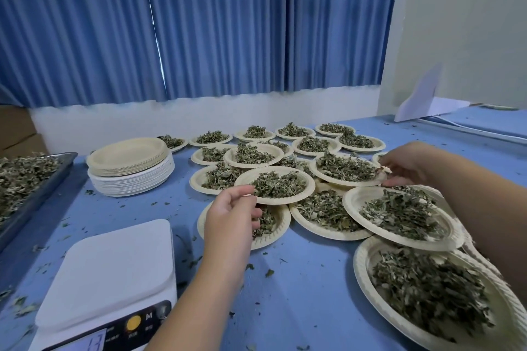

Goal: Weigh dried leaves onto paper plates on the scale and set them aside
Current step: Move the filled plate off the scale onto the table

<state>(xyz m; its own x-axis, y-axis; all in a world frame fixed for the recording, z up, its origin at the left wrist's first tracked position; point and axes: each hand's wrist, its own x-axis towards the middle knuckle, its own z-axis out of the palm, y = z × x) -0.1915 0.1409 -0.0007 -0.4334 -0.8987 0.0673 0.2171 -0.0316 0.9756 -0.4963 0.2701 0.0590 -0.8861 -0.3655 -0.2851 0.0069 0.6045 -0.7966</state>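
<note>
Scale (114, 273): white, at the bottom left of the blue surface (299, 279). Platform's bare, and the display is cut off by the frame so I can't read it properly.
Left hand (231, 208): just right of the scale and a bit beyond it. Its fingers (245, 189) are curled and pinching the near rim of the front leaf plate (273, 185).
Front leaf plate: heaped with dried leaves, beyond and right of the scale, overlapping the filled plates around it.
Right hand (405, 168): well to the right of the scale, fingers pinching the right rim of the second leaf plate (346, 169).
Other filled plates (310, 144): a whole crowd beyond and right of the scale, lots of them overlapping.
Empty plate stack (128, 165): straight beyond the scale.
Leaf tray (22, 179): left of the scale, piled with loose dried leaves.
Leaf crumbs (269, 273): scattered all round the scale.
</note>
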